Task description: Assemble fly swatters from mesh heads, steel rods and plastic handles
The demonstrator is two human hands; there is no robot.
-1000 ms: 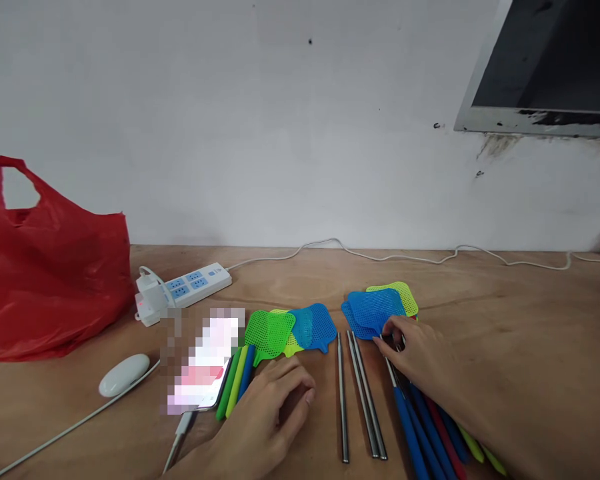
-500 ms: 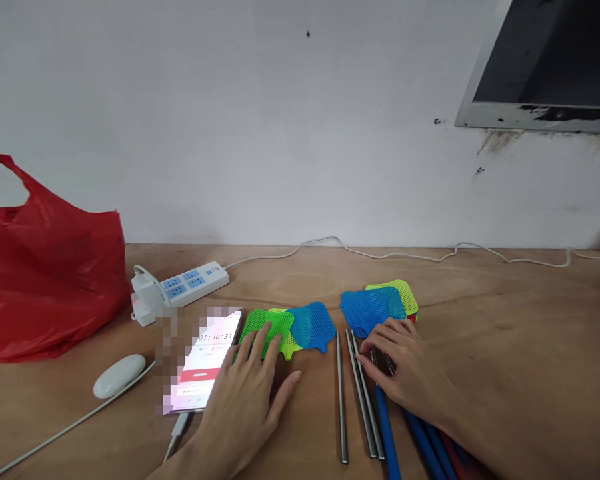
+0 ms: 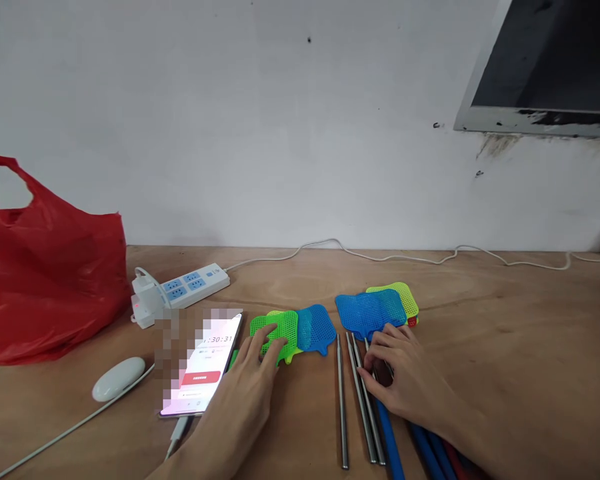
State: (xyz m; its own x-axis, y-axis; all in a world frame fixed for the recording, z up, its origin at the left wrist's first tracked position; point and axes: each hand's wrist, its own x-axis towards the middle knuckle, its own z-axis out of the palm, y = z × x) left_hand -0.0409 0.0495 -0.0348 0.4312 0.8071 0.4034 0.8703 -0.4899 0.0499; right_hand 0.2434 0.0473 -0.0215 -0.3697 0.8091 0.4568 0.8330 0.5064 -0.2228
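Observation:
My left hand (image 3: 250, 383) is on a green mesh fly swatter head (image 3: 280, 327), fingers bent over it and the thumb out of sight beneath. Under it lie a yellow-green head and overlapping blue fly swatter heads (image 3: 320, 330). Another bit of green shows between that hand and the phone. My right hand (image 3: 405, 367) curls over the upper ends of thin metal rods, thumb and forefinger closed on a metal rod (image 3: 367, 345). Beside it are loose metal rods (image 3: 343, 407) and blue handles (image 3: 390, 440). A second fan of blue heads (image 3: 365, 313) lies beyond its fingertips.
A lit phone (image 3: 205, 373) with a charging cable lies left of my left hand. Farther left are a white power strip (image 3: 197, 283), a white mouse-shaped object (image 3: 119, 379) and a red plastic bag (image 3: 55, 280). A thin white cord (image 3: 405, 255) runs along the wall.
The green head has shifted right under my left hand, whose thumb has tucked in. My right fingers have drawn closer together at the rods, and the nearest blue head has shifted slightly left.

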